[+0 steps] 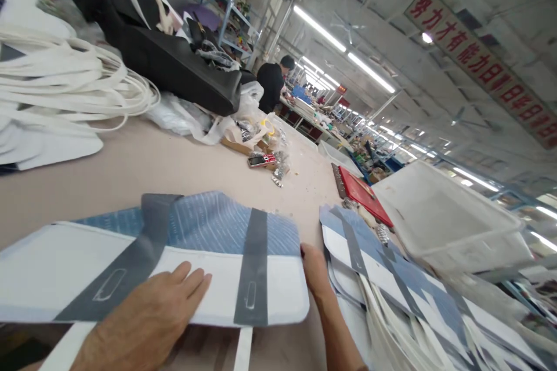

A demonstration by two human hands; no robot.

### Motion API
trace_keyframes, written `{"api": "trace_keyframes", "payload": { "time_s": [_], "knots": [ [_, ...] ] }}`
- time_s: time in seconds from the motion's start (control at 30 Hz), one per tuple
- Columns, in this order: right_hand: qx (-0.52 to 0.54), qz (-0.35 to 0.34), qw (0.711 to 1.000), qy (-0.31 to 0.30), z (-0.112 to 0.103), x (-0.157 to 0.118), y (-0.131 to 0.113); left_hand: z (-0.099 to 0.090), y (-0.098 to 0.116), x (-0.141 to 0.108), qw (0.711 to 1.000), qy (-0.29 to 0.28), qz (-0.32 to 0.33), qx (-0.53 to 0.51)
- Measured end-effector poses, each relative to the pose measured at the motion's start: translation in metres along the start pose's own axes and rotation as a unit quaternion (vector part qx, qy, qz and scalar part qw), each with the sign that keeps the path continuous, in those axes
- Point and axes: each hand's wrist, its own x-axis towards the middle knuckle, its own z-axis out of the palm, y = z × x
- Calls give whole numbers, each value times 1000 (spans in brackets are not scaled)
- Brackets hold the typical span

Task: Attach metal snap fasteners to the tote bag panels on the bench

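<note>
A flat blue-and-white panel (204, 237) with two dark grey bands lies on the table before me, white straps hanging from its front edge. My left hand (152, 307) rests on the white part with its fingers stretched out, beside the left grey band. At the panel's right edge, my right hand (314, 266) has its fingers round the border, the thumb side partly hidden. Close to the right forearm is a stack of similar panels (391, 278) with white straps.
Looped white straps (78, 81) lie over white pieces at the left. Behind are a black bag (174, 61), plastic bags, a small red phone (261, 160) and metal bits. A red folder (363, 194) and white bin (448, 214) stand at the right. A person (270, 86) is farther back.
</note>
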Motion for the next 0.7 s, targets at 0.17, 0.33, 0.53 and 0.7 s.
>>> {"api": "trace_keyframes", "payload": {
  "time_s": [0.17, 0.33, 0.53, 0.7],
  "knots": [
    [39, 62, 995, 70, -8, 1, -8, 54, 25, -17, 987, 150, 20, 51],
    [132, -136, 982, -26, 43, -30, -82, 65, 35, -25, 955, 294, 11, 45],
    [135, -335, 931, -53, 83, -40, -120, 61, 41, -28, 940, 341, -14, 21],
    [47, -433, 898, -64, 79, -34, -121, 69, 44, -35, 944, 329, -3, 17]
  ]
}}
